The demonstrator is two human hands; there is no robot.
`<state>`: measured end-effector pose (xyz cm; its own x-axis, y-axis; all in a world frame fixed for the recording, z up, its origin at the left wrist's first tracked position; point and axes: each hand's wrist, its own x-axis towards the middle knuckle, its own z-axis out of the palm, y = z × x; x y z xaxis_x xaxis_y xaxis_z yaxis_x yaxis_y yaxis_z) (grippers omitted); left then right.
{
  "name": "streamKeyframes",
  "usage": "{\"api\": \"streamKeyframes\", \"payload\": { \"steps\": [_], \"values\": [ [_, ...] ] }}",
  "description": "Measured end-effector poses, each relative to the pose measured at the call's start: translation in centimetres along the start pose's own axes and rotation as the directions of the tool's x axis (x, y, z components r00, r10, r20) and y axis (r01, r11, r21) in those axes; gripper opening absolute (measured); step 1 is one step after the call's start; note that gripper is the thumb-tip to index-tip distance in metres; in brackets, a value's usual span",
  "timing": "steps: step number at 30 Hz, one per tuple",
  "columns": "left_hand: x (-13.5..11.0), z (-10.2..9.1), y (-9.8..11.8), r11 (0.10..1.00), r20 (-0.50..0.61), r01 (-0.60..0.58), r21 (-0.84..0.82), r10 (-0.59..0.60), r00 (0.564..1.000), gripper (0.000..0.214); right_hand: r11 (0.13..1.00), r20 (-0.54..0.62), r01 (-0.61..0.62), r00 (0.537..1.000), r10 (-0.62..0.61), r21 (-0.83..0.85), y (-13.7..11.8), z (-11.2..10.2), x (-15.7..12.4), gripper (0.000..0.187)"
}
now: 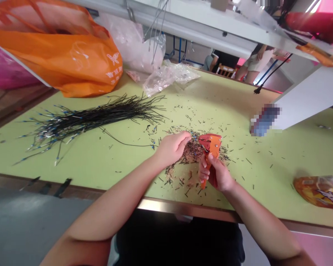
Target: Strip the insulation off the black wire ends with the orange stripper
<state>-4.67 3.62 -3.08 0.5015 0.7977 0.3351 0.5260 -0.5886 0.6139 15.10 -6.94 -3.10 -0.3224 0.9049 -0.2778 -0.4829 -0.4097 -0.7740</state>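
Note:
My right hand (214,173) is wrapped round the handles of an orange wire stripper (211,145), held upright over the green table (266,155). My left hand (173,147) pinches a thin black wire (127,143) and holds its end at the stripper's jaws. The wire trails off to the left across the table. A heap of stripped insulation bits (187,157) lies under both hands. A bundle of black wires with blue tips (80,120) lies to the left.
An orange plastic bag (61,55) and clear plastic bags (166,75) sit at the table's far side. A snack packet (322,190) lies at the right edge. A white shelf post (305,99) stands at right. Another person (252,62) stands in the background.

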Motion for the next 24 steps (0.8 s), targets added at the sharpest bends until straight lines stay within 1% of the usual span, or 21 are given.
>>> {"api": "streamKeyframes", "payload": {
  "steps": [6,11,15,18,20,21,22,23,24],
  "values": [
    [-0.1,-0.1,0.4,0.999,0.030,0.040,0.006,-0.040,0.999,0.036,0.999,-0.060,0.044,0.997,-0.045,-0.013,0.3,0.6,0.4,0.057],
    [-0.1,-0.2,0.6,0.999,0.057,0.048,0.008,-0.048,0.997,0.031,0.999,-0.099,0.048,0.994,-0.049,-0.012,0.9,1.5,0.6,0.057],
    [-0.1,0.0,0.2,0.999,0.037,0.044,0.011,-0.044,0.998,0.033,0.997,-0.157,0.082,0.984,-0.081,-0.003,1.0,1.1,1.0,0.059],
    [-0.2,0.2,0.2,1.000,0.005,0.028,0.008,-0.028,1.000,0.033,0.996,-0.128,0.084,0.988,-0.086,-0.022,0.9,0.5,0.8,0.057],
    [-0.2,0.1,0.2,1.000,-0.007,0.010,0.006,-0.010,1.000,0.032,0.996,-0.074,0.082,0.994,-0.085,-0.043,0.7,0.3,0.2,0.055],
    [-0.1,-0.2,0.1,1.000,-0.021,0.007,0.003,-0.007,1.000,0.032,0.993,-0.045,0.100,0.994,-0.102,-0.056,0.4,0.2,-0.2,0.054],
    [0.1,-0.6,-0.2,1.000,-0.060,0.018,-0.002,-0.018,0.998,0.033,0.987,-0.032,0.145,0.989,-0.147,-0.062,-0.1,0.2,-0.7,0.052],
    [0.3,-1.2,-0.7,0.999,-0.125,0.043,-0.013,-0.045,0.991,0.034,0.973,-0.039,0.223,0.974,-0.225,-0.059,-0.9,0.1,-1.3,0.049],
    [0.7,-1.9,-1.3,0.995,-0.218,0.092,-0.028,-0.096,0.971,0.037,0.941,-0.068,0.334,0.939,-0.336,-0.048,-2.0,-0.1,-1.9,0.045]
  ]
}}
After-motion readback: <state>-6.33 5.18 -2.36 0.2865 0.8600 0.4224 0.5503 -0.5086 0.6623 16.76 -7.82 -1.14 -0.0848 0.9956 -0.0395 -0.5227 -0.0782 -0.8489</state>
